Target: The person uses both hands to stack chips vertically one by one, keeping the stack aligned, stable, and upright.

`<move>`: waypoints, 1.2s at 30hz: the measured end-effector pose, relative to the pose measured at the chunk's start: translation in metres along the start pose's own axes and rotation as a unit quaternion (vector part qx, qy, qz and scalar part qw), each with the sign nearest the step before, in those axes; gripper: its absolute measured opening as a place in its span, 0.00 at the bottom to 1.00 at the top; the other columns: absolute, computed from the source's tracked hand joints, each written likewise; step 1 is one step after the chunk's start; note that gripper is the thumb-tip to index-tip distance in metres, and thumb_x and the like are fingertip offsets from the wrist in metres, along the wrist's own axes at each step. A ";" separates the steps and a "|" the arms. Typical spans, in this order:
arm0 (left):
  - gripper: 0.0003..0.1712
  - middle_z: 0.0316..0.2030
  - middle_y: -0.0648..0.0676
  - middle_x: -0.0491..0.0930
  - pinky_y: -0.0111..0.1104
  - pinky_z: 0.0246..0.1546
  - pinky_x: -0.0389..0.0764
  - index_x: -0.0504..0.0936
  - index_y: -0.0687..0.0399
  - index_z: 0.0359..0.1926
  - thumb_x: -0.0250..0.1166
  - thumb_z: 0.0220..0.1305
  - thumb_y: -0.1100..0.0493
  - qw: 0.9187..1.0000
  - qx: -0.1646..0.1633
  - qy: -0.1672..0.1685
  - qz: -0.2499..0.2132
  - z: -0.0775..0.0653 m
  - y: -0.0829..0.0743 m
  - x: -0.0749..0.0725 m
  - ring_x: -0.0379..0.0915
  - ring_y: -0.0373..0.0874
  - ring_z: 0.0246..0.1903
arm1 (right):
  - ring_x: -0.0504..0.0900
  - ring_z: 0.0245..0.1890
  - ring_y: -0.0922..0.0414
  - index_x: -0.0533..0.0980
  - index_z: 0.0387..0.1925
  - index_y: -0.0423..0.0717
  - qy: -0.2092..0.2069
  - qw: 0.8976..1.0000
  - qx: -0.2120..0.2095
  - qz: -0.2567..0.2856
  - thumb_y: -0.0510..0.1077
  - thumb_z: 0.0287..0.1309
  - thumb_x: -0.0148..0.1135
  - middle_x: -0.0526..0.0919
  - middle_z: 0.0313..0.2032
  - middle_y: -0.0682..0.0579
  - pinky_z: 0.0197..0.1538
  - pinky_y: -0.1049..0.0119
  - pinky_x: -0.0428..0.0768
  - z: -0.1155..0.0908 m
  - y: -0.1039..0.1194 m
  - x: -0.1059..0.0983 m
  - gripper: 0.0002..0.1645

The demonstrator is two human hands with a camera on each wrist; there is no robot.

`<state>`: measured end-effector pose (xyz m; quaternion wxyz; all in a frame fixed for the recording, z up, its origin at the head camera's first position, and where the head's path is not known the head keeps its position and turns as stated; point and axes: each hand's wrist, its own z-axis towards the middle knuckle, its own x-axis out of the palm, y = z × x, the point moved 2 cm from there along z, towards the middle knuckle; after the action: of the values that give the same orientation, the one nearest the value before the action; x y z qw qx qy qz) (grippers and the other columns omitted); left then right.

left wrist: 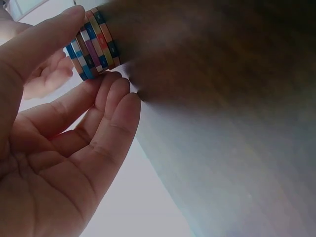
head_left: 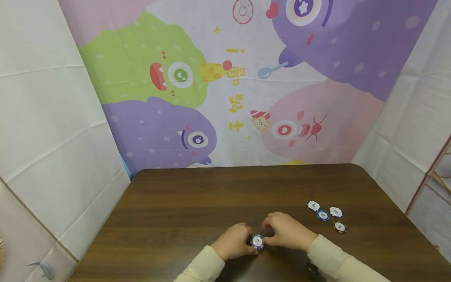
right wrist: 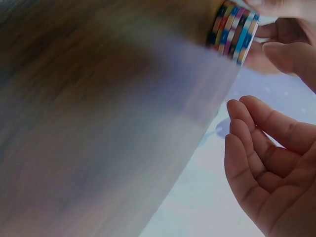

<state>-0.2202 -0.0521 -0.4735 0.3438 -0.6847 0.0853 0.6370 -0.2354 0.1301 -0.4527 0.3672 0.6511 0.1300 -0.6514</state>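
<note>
A short stack of poker chips (head_left: 257,242) stands on the table near its front edge, a blue-and-white chip on top. Its side shows several coloured layers in the left wrist view. My left hand (head_left: 234,241) holds the stack (left wrist: 94,47) from the left, thumb on one side and fingertips on the other. On the right, my right hand (head_left: 287,231) is beside the stack, its thumb tip close to the edge. In the right wrist view its fingers (right wrist: 261,148) are loosely bent and apart from the stack (right wrist: 233,32), with nothing between them.
To the right on the brown wooden table (head_left: 183,196) lie two white chips, one at the back left (head_left: 313,205) and one farther right (head_left: 336,212). A blue chip (head_left: 322,215) is between them, a dark chip (head_left: 340,226) nearer. A cartoon-print cloth (head_left: 239,149) hangs behind.
</note>
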 end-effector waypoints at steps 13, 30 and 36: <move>0.16 0.30 0.43 0.82 0.24 0.34 0.73 0.86 0.49 0.33 0.79 0.44 0.49 0.999 0.008 -0.019 0.032 0.000 -0.001 0.001 0.72 0.31 0.31 | 0.79 0.37 0.58 0.82 0.39 0.44 -0.066 0.993 0.089 -0.033 0.50 0.48 0.74 0.82 0.35 0.56 0.42 0.58 0.79 -0.018 -0.036 -0.015 0.19; 0.16 0.33 0.44 0.84 0.24 0.36 0.74 0.87 0.50 0.35 0.78 0.45 0.49 0.999 0.009 -0.018 0.032 0.000 -0.001 0.000 0.74 0.32 0.33 | 0.82 0.39 0.45 0.80 0.45 0.33 -0.104 0.974 0.200 -0.025 0.49 0.53 0.70 0.83 0.41 0.40 0.43 0.48 0.79 -0.034 -0.102 -0.038 0.24; 0.16 0.32 0.44 0.84 0.24 0.35 0.74 0.87 0.50 0.34 0.78 0.45 0.50 0.999 0.006 -0.016 0.028 0.000 -0.001 -0.001 0.74 0.32 0.32 | 0.82 0.40 0.41 0.78 0.46 0.27 -0.078 0.969 0.232 -0.019 0.47 0.55 0.67 0.82 0.43 0.33 0.42 0.47 0.79 -0.039 -0.121 -0.042 0.26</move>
<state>-0.2196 -0.0516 -0.4726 0.3311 -0.6694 0.1029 0.6570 -0.2895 0.2528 -0.4553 0.2030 0.6631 -0.0415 -0.7193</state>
